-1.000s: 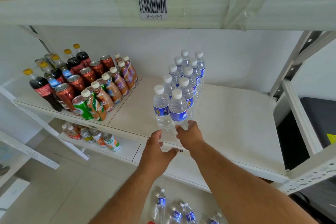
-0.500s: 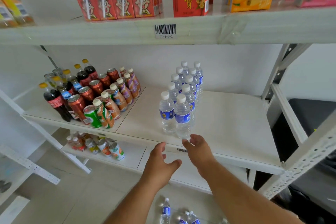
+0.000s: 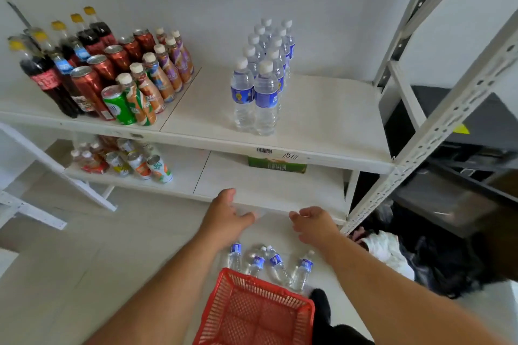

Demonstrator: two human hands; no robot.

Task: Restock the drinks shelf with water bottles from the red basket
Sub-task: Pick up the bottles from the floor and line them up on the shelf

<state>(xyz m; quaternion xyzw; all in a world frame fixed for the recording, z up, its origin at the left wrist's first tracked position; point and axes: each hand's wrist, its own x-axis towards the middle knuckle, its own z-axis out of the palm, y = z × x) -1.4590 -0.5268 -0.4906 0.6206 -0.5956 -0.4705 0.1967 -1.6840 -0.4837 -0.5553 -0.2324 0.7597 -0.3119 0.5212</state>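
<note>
Both hands empty and loosely spread, left hand (image 3: 224, 214) and right hand (image 3: 314, 223) hovering above water bottles on the floor (image 3: 269, 263), red basket (image 3: 252, 314) just beside them, two rows of shelved water bottles (image 3: 260, 75) standing on the drinks shelf (image 3: 322, 120)

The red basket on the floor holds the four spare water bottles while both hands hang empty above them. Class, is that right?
Not quite. In the head view the red basket looks empty; the four spare water bottles lie on the floor beyond it. The left hand and right hand are indeed empty above them.
</note>
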